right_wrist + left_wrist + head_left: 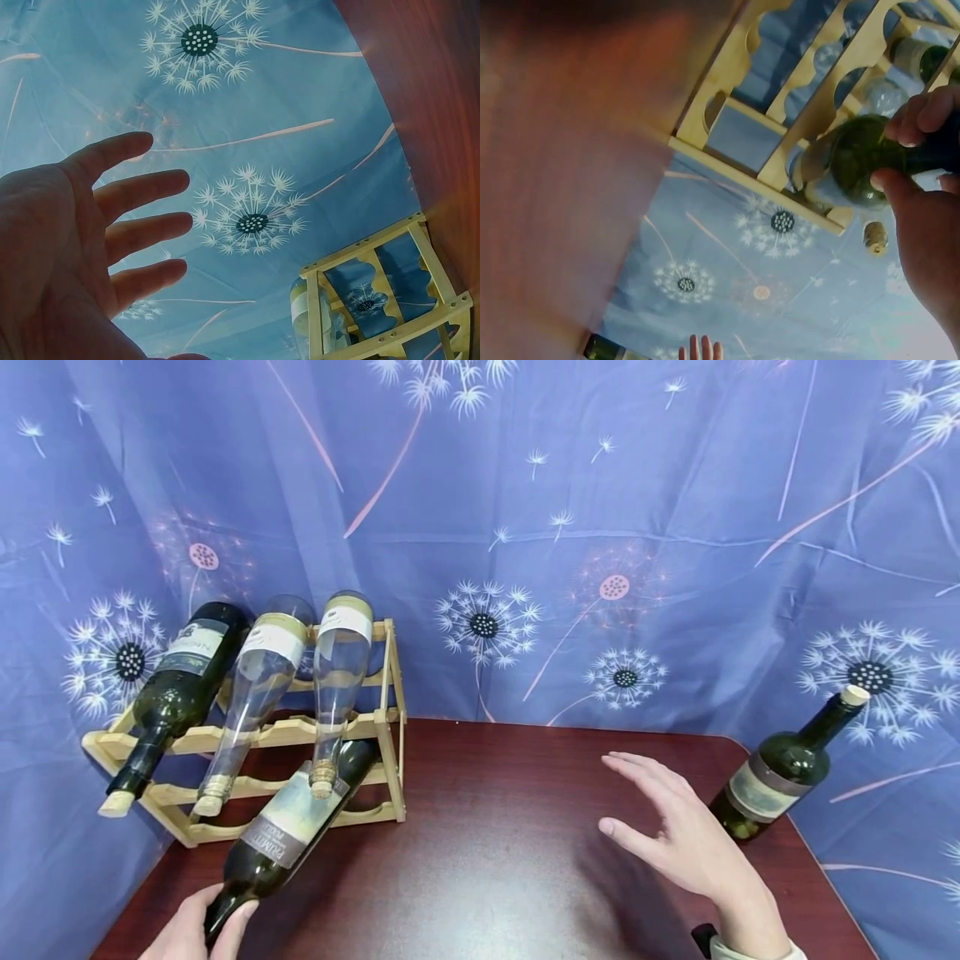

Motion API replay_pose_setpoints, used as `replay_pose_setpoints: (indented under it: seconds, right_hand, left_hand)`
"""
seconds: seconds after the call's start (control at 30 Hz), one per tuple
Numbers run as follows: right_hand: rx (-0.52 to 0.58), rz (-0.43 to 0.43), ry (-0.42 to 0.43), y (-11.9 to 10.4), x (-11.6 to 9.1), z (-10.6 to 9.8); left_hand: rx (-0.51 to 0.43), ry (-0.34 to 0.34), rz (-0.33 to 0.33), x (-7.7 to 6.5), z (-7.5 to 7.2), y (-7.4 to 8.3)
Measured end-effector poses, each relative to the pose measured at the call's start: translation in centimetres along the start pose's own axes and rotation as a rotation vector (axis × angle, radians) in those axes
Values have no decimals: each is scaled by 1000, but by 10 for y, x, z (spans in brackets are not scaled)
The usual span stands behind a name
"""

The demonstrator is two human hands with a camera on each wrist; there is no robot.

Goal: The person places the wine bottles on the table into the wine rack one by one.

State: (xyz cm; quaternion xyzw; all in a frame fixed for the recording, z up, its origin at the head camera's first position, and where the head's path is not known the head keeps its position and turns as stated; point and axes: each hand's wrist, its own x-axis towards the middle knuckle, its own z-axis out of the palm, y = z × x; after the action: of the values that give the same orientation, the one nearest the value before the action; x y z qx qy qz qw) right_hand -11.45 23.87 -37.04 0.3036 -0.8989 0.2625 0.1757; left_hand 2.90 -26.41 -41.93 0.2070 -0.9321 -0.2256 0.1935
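My left hand point(197, 927) grips the neck of a dark green wine bottle point(288, 827), thumb on one side and fingers on the other. The bottle slants away from me, its base end at the lower right of the wooden wine rack point(386, 752), below the top row. In the left wrist view, the thumb lies near the shoulder of this bottle point(859, 165). My right hand point(686, 843) hovers over the table holding nothing, fingers extended and thumb apart; the right wrist view shows its palm point(45, 240). Nearest to it, a corked green bottle point(768, 785) stands on the right.
Along the rack's top row lie a dark green bottle point(180, 693) and two clear bottles, one in the middle point(262, 681) and one on the right point(342, 668), corked necks towards me. A blue dandelion-print curtain point(525, 510) hangs behind the dark red table point(480, 860).
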Motion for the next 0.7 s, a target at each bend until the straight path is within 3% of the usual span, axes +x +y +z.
replay_pose_setpoints:
  seconds: [0.03,0.07,0.17,0.3,0.4,0.57,0.7]
  right_hand:
    - [0,3,-2,0,0,0]
    - [-2,5,-3,0,0,0]
    - [-1,10,-7,0,-1,0]
    - [-3,10,-4,0,-1,0]
    - [-3,6,-2,0,-2,0]
    - [-9,-8,8,1,-3,0]
    - [-13,-6,4,1,-3,-1]
  left_hand:
    - [22,89,13,-3,2,6]
    - [45,129,27,-4,4,11]
    - [88,66,-10,3,4,22]
    - [99,-106,-53,13,4,36]
    - [83,-181,-27,19,3,47]
    - [17,-222,52,25,5,64]
    - [-36,-284,78,28,7,73]
